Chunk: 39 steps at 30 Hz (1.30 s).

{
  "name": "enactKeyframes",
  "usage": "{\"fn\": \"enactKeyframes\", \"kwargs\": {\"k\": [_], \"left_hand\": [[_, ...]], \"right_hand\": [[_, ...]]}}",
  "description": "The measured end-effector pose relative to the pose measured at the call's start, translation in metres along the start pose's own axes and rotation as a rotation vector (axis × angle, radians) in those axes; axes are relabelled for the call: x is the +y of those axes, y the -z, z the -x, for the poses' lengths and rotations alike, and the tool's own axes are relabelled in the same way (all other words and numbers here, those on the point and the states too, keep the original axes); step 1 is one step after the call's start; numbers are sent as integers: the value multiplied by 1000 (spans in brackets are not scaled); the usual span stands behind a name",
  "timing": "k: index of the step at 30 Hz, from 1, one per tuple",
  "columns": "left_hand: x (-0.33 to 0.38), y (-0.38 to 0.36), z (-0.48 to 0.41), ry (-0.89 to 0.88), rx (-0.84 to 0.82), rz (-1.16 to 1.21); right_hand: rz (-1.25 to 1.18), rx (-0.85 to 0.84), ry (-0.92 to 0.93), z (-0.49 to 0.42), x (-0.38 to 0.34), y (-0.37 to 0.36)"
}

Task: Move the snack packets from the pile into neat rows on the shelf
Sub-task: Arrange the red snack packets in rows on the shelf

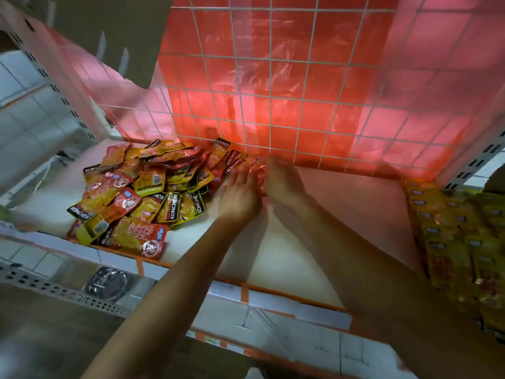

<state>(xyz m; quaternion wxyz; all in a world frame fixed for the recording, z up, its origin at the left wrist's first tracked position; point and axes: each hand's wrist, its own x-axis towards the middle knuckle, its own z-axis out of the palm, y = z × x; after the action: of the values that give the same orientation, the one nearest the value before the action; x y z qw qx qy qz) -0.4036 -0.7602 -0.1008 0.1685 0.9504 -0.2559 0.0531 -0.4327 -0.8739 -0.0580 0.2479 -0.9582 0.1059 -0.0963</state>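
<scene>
Shelf rear by wire grid: left hand fingers flat on packets, right hand grip unclear; square edges together.

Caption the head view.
The left hand and right hand press red packets together on the shelf, between the loose pile and yellow rows.

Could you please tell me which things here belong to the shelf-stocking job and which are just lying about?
Job: snack packet pile; packets between the hands; left hand; right hand; shelf; yellow packet rows.
Lying about: wire grid; red plastic sheet; shiny metal ware below.
</scene>
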Motion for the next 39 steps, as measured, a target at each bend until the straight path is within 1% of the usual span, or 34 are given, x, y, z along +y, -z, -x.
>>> {"fn": "enactKeyframes", "kwargs": {"k": [3,6,9,11,14,16,19,21,23,26,28,30,32,34,39], "left_hand": [[-12,-14,-7,-35,-13,-36],[-16,-26,-7,9,3,-19],[-10,-20,-4,60,9,27],[-7,-12,-1,88,25,34],[1,-3,8,102,79,31],[4,-1,14,133,118,25],[4,5,20,161,129,45],[8,11,25,174,119,106],[15,19,31,220,102,227],[23,25,36,275,66,433],[26,24,37,281,56,516],[33,23,37,345,44,614],[43,20,37,396,32,681],[52,15,38,370,21,748],[84,4,44,345,-19,1012]], "right_hand": [[67,-66,47,-22,-6,-7],[80,-132,42,-34,-7,-17],[98,-150,25,-39,0,-24],[148,-132,18,-42,5,-27],[177,-50,-16,-39,12,-31],[144,2,-37,-32,16,-33],[87,-8,-67,-20,17,-29],[114,-15,-81,-13,14,-26],[125,35,-118,-2,11,-23],[7,59,-211,19,16,-20],[-57,48,-267,33,22,-20],[-142,61,-368,46,27,-15],[-301,123,-471,59,31,-4],[-441,203,-539,72,39,9],[-654,346,-641,105,65,39]]}}
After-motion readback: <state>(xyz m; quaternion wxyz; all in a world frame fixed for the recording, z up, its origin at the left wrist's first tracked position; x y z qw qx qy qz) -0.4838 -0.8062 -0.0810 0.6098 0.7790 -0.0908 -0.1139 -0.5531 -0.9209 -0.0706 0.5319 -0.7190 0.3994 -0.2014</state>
